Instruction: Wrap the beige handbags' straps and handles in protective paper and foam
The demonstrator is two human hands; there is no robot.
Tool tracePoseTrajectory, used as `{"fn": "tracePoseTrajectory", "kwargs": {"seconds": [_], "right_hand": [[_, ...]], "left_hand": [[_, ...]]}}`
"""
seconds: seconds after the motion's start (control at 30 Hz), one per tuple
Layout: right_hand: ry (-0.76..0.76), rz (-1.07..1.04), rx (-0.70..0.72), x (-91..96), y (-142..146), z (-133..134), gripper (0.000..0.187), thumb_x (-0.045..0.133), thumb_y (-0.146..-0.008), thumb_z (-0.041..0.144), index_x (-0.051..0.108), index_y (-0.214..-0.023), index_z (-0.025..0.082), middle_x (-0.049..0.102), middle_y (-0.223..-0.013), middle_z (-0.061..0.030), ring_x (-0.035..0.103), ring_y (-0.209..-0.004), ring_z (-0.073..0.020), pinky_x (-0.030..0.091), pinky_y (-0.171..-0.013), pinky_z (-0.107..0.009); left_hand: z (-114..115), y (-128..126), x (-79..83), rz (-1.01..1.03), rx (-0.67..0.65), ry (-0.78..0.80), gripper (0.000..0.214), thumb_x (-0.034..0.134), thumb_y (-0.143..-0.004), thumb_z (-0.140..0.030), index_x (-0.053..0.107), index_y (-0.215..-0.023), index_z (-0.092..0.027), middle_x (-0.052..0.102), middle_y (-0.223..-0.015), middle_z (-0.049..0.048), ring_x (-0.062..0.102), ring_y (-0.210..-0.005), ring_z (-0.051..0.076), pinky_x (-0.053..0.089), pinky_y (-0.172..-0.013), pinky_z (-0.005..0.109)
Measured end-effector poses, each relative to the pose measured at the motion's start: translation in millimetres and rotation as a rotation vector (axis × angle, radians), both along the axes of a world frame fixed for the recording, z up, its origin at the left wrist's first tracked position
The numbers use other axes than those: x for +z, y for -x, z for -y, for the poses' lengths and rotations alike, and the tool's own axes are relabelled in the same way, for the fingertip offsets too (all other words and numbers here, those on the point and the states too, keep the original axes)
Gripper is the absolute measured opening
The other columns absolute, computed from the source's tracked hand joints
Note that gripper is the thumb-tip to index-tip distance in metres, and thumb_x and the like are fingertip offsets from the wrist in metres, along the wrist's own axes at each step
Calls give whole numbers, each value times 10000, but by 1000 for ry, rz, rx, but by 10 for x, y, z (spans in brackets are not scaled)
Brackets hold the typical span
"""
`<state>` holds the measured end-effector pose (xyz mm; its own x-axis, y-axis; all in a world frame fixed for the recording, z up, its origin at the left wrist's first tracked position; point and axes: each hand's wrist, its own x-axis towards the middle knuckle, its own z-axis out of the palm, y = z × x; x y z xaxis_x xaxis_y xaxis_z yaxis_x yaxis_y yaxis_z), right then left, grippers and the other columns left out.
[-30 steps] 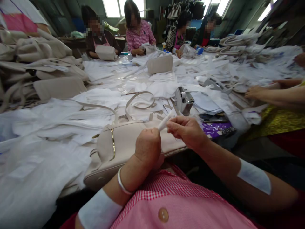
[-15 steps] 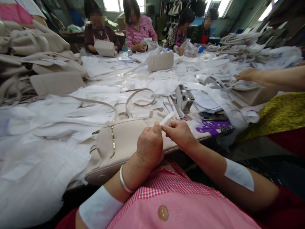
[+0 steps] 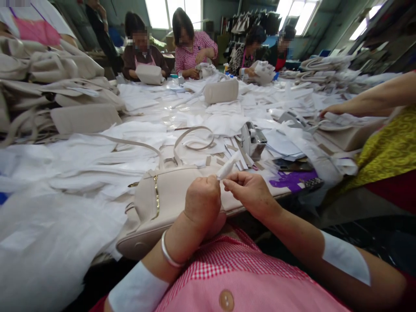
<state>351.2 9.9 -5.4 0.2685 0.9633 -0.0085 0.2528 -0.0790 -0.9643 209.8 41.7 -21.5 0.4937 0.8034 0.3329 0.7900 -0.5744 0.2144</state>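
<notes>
A cream handbag (image 3: 175, 190) with a gold zip lies on its side in front of me, its thin strap (image 3: 195, 129) looped behind it. My left hand (image 3: 203, 197) is a fist over the bag's near right part, closed at the lower end of a white wrapped strip (image 3: 227, 167) that sticks up to the right. Just right of that end is my right hand (image 3: 251, 193), thumb and forefinger drawn together in a pinch. Whatever sits between those fingertips is too small to make out.
A tape dispenser (image 3: 252, 141) stands behind the bag, near paper strips and a purple piece (image 3: 292, 180). White sheets (image 3: 130, 138) cover the table. Bags (image 3: 65, 71) are piled at left. A co-worker's arm (image 3: 367, 97) reaches in from the right; others sit opposite.
My right hand has shifted slightly right and down, away from my left fist. The view has tilted up a little. The co-worker in the checked shirt has raised one arm.
</notes>
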Motion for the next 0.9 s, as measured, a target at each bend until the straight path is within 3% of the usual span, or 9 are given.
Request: {"fn": "tracePoseTrajectory", "kwargs": {"seconds": [0.17,0.4,0.57,0.63,0.77,0.9], "right_hand": [[-20,-50,-26,-150,19,-58,200,700,-753,359,671,-712,166,657,-645,-14,500,-488,-99,349,-437,-221],[-17,-25,-16,-162,34,-188,210,704,-761,373,627,-698,188,618,-563,18,523,-468,-108,377,-444,-223],[97,-105,37,-132,48,-261,329,702,-761,480,545,-668,207,528,-481,57,459,-387,-101,332,-382,-221],[109,-162,137,-134,62,-280,384,644,-805,549,548,-678,199,529,-500,49,436,-390,-95,321,-388,-223],[-104,-265,361,-172,99,-310,367,629,-844,544,632,-782,182,588,-620,15,465,-498,-102,347,-465,-229],[-248,-315,456,-224,113,-360,353,652,-822,552,646,-818,199,589,-669,-5,532,-554,-148,411,-516,-272]], "left_hand": [[-48,25,41,198,28,153,263,440,-963,-231,657,-843,-143,700,-765,85,631,-696,198,408,-649,301],[-118,135,203,606,-74,711,319,463,-939,-312,642,-729,-154,640,-635,10,551,-560,127,392,-561,238],[-124,220,296,793,-123,840,317,494,-933,-365,624,-743,-148,609,-654,3,521,-574,122,389,-563,235],[-130,254,317,869,-142,898,326,509,-929,-388,617,-744,-143,600,-655,4,514,-579,119,381,-564,235],[-174,312,264,1004,-203,1079,353,566,-890,-451,633,-766,-127,608,-657,21,488,-539,109,348,-545,238],[-266,362,124,1136,-209,1364,519,720,-701,-592,673,-826,-91,627,-652,66,488,-518,126,317,-527,249]]}}
